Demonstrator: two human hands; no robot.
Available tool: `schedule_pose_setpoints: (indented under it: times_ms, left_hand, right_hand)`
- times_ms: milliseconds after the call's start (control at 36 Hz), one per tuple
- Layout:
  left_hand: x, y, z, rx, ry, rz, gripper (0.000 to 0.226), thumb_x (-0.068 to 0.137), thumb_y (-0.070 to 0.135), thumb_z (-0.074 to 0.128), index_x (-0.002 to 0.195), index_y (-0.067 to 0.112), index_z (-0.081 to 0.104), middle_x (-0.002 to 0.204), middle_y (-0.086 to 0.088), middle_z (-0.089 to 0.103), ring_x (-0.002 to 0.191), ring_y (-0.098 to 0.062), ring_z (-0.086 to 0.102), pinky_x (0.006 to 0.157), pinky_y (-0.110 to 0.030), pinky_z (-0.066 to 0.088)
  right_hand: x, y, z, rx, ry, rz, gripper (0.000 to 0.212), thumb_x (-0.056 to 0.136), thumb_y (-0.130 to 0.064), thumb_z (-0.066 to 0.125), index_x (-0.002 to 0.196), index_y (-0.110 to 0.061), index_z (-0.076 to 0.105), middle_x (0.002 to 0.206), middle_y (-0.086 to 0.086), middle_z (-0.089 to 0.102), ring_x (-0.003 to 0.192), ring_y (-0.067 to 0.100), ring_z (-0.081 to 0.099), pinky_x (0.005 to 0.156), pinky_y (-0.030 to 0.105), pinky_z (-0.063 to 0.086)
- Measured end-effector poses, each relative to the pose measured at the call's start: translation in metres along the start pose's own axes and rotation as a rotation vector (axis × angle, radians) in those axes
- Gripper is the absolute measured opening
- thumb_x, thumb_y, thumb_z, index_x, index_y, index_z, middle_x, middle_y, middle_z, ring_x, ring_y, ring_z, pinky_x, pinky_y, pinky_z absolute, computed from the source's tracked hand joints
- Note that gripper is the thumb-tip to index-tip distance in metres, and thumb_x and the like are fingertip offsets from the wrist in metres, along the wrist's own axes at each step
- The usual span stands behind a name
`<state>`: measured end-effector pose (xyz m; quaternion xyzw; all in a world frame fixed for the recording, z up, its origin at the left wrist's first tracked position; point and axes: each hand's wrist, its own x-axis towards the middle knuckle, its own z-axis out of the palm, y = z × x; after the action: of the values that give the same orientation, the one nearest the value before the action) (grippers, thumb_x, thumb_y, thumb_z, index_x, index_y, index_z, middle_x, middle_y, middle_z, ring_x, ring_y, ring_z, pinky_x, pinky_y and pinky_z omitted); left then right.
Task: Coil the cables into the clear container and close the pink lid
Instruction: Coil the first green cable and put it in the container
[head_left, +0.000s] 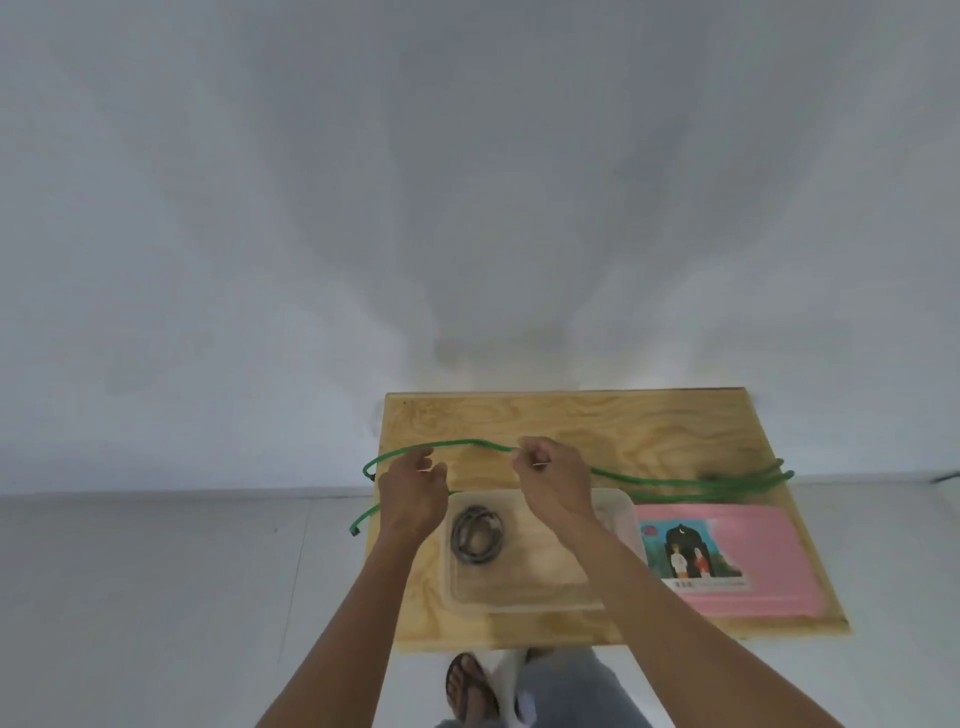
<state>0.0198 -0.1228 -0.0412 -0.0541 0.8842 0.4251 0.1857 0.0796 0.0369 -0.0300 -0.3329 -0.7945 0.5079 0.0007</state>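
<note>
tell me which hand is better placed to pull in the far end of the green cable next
Probably the right hand: it already pinches the green cable, whose bunched far end lies to its right, above the pink lid. The left hand is beside the near end.
</note>
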Motion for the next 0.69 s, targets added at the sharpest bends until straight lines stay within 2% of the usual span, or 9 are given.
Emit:
schedule_pose_setpoints:
  times_ms: [111,194,250,361,417,528,611,694]
  left_hand:
    - [0.022,0.009,0.006,0.007,-0.028,0.001,0.036,0.098,0.018,0.06,0.133,0.013,0.06,0.126,-0.01,0.066,0.095,-0.014,0.059,0.086,-0.025,0.044]
    - [0.044,0.008,0.013,0.058,-0.03,-0.022,0.037,0.096,0.018,0.062,0.133,0.012,0.061,0.129,-0.011,0.065,0.104,-0.019,0.064,0.087,-0.021,0.039]
    - [0.058,0.006,0.016,0.087,-0.026,-0.053,0.038,0.095,0.018,0.063,0.133,0.012,0.061,0.13,-0.013,0.065,0.112,-0.024,0.064,0.094,-0.025,0.042]
    - [0.082,-0.001,0.021,0.188,-0.028,-0.122,0.041,0.095,0.017,0.064,0.135,0.01,0.059,0.131,-0.016,0.065,0.119,-0.028,0.062,0.101,-0.035,0.046]
    - [0.098,-0.005,0.027,0.23,-0.015,-0.156,0.042,0.095,0.016,0.064,0.136,0.011,0.058,0.134,-0.017,0.061,0.117,-0.03,0.063,0.096,-0.035,0.048]
    - [0.121,-0.014,0.038,0.345,-0.02,-0.225,0.044,0.096,0.009,0.059,0.139,0.018,0.056,0.142,-0.011,0.043,0.113,-0.032,0.061,0.087,-0.036,0.047]
    - [0.132,-0.02,0.045,0.47,-0.048,-0.252,0.051,0.092,0.0,0.059,0.138,0.021,0.057,0.138,-0.007,0.041,0.111,-0.032,0.06,0.082,-0.04,0.048]
    - [0.137,-0.024,0.05,0.551,-0.064,-0.261,0.045,0.09,-0.001,0.058,0.128,0.021,0.064,0.13,-0.006,0.047,0.111,-0.033,0.058,0.078,-0.041,0.046]
  right_hand:
    - [0.027,-0.005,-0.002,-0.084,-0.068,-0.015,0.027,0.095,-0.02,0.064,0.121,-0.012,0.069,0.116,0.005,0.069,0.095,0.011,0.063,0.081,0.011,0.039]
    - [0.056,0.0,0.004,-0.152,-0.111,-0.027,0.027,0.094,-0.017,0.063,0.12,-0.01,0.071,0.123,0.007,0.068,0.106,0.016,0.066,0.079,0.001,0.031]
    - [0.074,0.004,0.01,-0.205,-0.167,-0.02,0.027,0.094,-0.017,0.064,0.12,-0.011,0.071,0.125,0.007,0.066,0.111,0.018,0.065,0.08,0.001,0.029]
    - [0.107,0.014,0.021,-0.309,-0.276,-0.009,0.028,0.094,-0.017,0.064,0.121,-0.012,0.07,0.126,0.006,0.065,0.115,0.021,0.064,0.085,0.006,0.03]
    - [0.121,0.018,0.029,-0.346,-0.314,-0.007,0.03,0.094,-0.016,0.064,0.123,-0.012,0.069,0.129,0.008,0.065,0.116,0.022,0.063,0.093,0.012,0.035]
    - [0.144,0.025,0.052,-0.416,-0.401,-0.019,0.036,0.094,-0.015,0.062,0.13,-0.013,0.064,0.138,0.007,0.06,0.126,0.023,0.057,0.108,0.025,0.04]
    - [0.154,0.028,0.067,-0.431,-0.441,-0.009,0.04,0.095,-0.011,0.06,0.134,-0.016,0.061,0.144,0.006,0.054,0.132,0.023,0.053,0.112,0.027,0.038]
    - [0.159,0.032,0.077,-0.465,-0.484,-0.019,0.042,0.095,-0.008,0.059,0.135,-0.017,0.06,0.144,0.007,0.053,0.13,0.024,0.052,0.11,0.029,0.039]
